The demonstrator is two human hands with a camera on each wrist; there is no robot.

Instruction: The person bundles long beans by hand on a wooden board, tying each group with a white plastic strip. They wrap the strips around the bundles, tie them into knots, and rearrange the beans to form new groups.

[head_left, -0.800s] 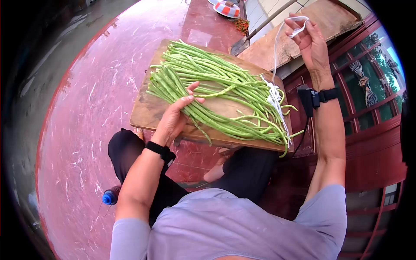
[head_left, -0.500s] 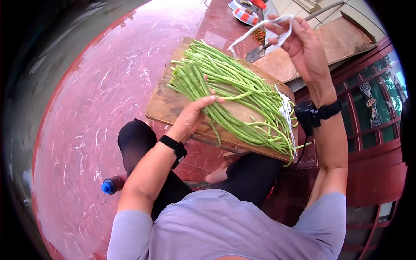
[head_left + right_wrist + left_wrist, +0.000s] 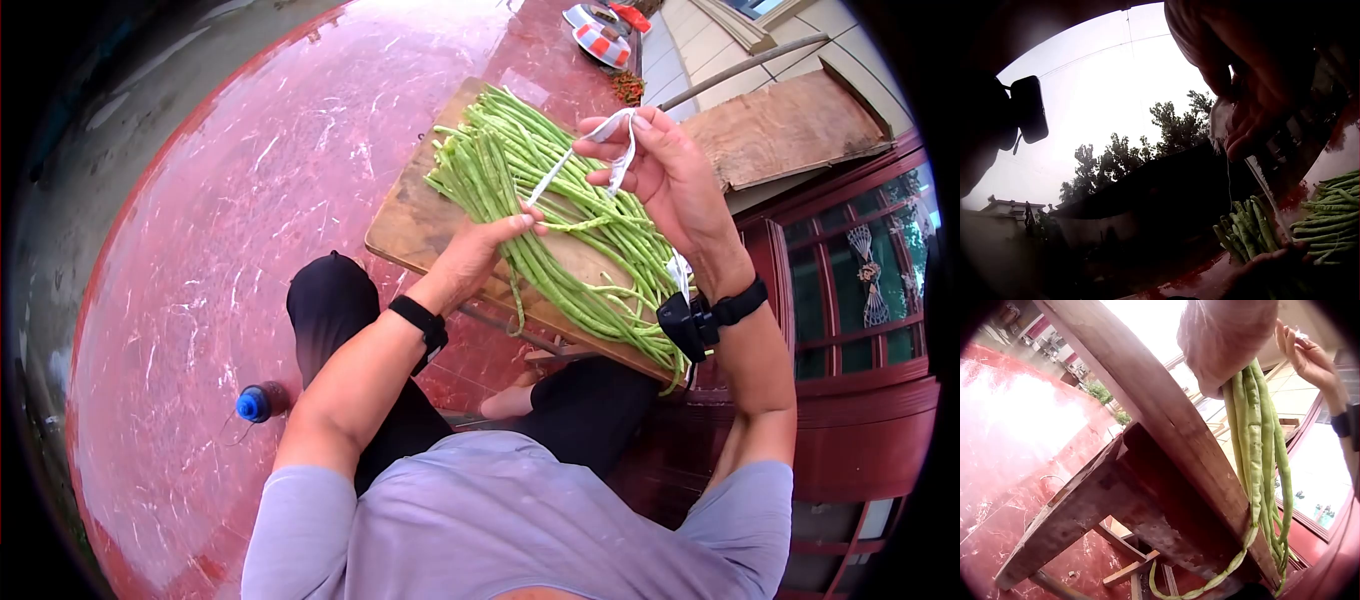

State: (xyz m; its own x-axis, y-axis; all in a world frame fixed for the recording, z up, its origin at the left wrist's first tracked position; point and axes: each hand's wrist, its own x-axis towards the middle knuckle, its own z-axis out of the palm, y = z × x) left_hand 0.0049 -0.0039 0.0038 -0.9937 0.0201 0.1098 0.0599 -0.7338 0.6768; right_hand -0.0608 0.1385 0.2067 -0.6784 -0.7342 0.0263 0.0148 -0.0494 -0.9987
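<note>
A bunch of long green beans (image 3: 478, 175) is gripped by my left hand (image 3: 468, 262), thumb across the front. In the left wrist view, the bean stems (image 3: 1252, 431) hang below that hand at the table edge. My right hand (image 3: 682, 185) is raised over the table and pinches a white cloth strip (image 3: 550, 178), looped by its fingertips. From there the strip runs down to the left hand's fingers at the bunch, as the right wrist view also shows. More long beans (image 3: 625, 228) lie loose on the wooden table (image 3: 402, 222) behind the bunch.
More white strips (image 3: 680, 272) lie at the table's right end, partly behind the right wrist. A wooden board (image 3: 790, 130) leans by the wall, beside a long handle (image 3: 745, 66). A blue-capped bottle (image 3: 262, 402) stands on the red floor. Orange-and-white dishes (image 3: 602, 42) sit farther back.
My right hand has come down and left with the white strip, whose far end now reaches the left hand. The left hand keeps its grip on the beans. The head view has shifted.
</note>
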